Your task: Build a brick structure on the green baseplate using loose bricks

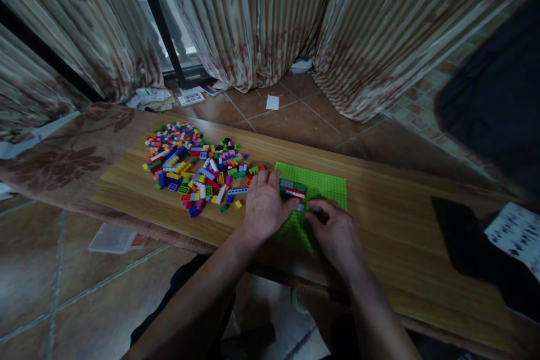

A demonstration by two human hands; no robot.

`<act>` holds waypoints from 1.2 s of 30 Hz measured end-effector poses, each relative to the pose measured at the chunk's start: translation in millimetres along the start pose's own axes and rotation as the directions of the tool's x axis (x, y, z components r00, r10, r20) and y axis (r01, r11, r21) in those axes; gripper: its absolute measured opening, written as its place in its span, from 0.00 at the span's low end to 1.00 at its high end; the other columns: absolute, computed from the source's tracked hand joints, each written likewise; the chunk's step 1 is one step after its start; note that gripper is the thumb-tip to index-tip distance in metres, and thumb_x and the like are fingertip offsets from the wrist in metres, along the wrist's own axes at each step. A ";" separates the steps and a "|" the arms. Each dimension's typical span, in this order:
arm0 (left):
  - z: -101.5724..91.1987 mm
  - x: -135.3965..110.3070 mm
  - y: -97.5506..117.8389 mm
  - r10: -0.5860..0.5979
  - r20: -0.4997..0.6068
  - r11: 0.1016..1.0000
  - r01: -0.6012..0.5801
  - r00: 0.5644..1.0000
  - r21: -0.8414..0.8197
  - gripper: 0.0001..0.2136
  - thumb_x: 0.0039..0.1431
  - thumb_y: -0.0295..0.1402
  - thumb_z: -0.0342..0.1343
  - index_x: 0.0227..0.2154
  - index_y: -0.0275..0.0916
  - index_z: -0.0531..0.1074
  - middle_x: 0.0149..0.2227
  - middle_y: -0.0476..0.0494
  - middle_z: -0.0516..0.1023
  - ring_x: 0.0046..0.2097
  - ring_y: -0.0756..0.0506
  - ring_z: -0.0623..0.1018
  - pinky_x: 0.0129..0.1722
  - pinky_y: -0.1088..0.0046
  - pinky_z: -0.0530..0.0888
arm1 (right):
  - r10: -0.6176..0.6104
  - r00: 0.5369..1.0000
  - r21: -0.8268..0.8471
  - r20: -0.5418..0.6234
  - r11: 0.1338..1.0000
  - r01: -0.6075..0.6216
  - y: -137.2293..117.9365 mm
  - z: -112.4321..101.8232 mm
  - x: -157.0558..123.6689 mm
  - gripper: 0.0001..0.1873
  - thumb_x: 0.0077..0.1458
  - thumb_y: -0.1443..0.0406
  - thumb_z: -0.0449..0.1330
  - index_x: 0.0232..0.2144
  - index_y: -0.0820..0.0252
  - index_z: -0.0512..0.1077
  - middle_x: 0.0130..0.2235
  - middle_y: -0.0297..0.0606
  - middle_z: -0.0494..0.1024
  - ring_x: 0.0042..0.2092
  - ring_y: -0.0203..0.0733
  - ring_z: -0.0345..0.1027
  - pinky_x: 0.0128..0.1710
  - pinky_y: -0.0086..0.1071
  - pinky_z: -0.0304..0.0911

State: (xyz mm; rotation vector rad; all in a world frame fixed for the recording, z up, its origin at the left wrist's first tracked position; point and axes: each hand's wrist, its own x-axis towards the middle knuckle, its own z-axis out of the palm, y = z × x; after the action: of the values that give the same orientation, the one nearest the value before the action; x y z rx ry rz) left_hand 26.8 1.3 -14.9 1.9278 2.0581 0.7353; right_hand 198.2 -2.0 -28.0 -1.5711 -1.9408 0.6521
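Observation:
A bright green studded baseplate (pixel 327 183) lies on the wooden tabletop in front of me. On its left part sits a small build of toy bricks (pixel 294 187), with grey, green, red, white and dark rows side by side. My left hand (pixel 264 208) rests over the plate's left edge, palm down, fingers stretched out and thumb reaching to the build's near side. Close to the thumb tip is a pale grey-blue brick (pixel 299 207). My right hand (pixel 335 228) is just right of that brick, thumb and fingers curled into a pinch. Whatever is between its fingertips is hidden.
Left of the plate spreads a big pile of loose bricks (pixel 194 171) in many colours. A dark flat object (pixel 459 236) and a playing-card-patterned sheet (pixel 517 233) lie at the right. Curtains (pixel 253 22) hang beyond the table; a clear plastic lid (pixel 112 238) is on the floor.

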 end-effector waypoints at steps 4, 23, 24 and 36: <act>1.1 -0.3 0.6 -0.018 0.000 0.999 0.018 1.000 0.030 0.29 0.51 0.44 0.63 0.53 0.34 0.67 0.49 0.36 0.71 0.51 0.35 0.71 0.54 0.59 0.68 | 0.014 0.999 -0.012 -0.033 1.000 -0.014 3.9 -4.7 1.0 0.13 0.55 0.64 0.53 0.37 0.58 0.77 0.37 0.41 0.78 0.38 0.45 0.72 0.41 0.39 0.65; -0.6 7.3 1.4 -0.080 0.093 0.997 0.079 0.992 0.020 0.36 0.44 0.43 0.68 0.56 0.35 0.66 0.52 0.35 0.71 0.54 0.35 0.71 0.54 0.61 0.67 | -0.013 1.000 0.047 0.021 0.999 0.012 0.4 1.2 -0.1 0.13 0.58 0.59 0.56 0.37 0.57 0.78 0.39 0.41 0.79 0.40 0.46 0.72 0.43 0.40 0.64; -1.0 7.3 1.5 -0.079 0.095 0.997 0.077 0.992 0.028 0.36 0.45 0.43 0.68 0.56 0.36 0.66 0.52 0.35 0.71 0.54 0.35 0.71 0.54 0.61 0.67 | -0.012 1.000 0.054 0.021 0.998 0.011 0.5 2.3 0.2 0.13 0.57 0.59 0.57 0.37 0.57 0.79 0.39 0.41 0.79 0.40 0.46 0.72 0.43 0.40 0.64; -7.6 13.3 14.0 -0.157 0.169 0.985 0.141 0.973 0.102 0.30 0.47 0.41 0.65 0.53 0.36 0.67 0.51 0.35 0.72 0.53 0.35 0.71 0.52 0.60 0.68 | -0.069 0.998 -0.013 -0.004 0.998 0.069 3.9 10.0 1.6 0.11 0.58 0.60 0.58 0.33 0.56 0.79 0.34 0.39 0.79 0.38 0.45 0.71 0.41 0.38 0.63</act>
State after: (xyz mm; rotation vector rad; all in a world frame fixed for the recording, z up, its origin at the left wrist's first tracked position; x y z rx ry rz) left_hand 33.7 12.8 0.9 1.7862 2.1289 0.4299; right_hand 193.9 0.1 -37.8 -1.5044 -1.9900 0.6084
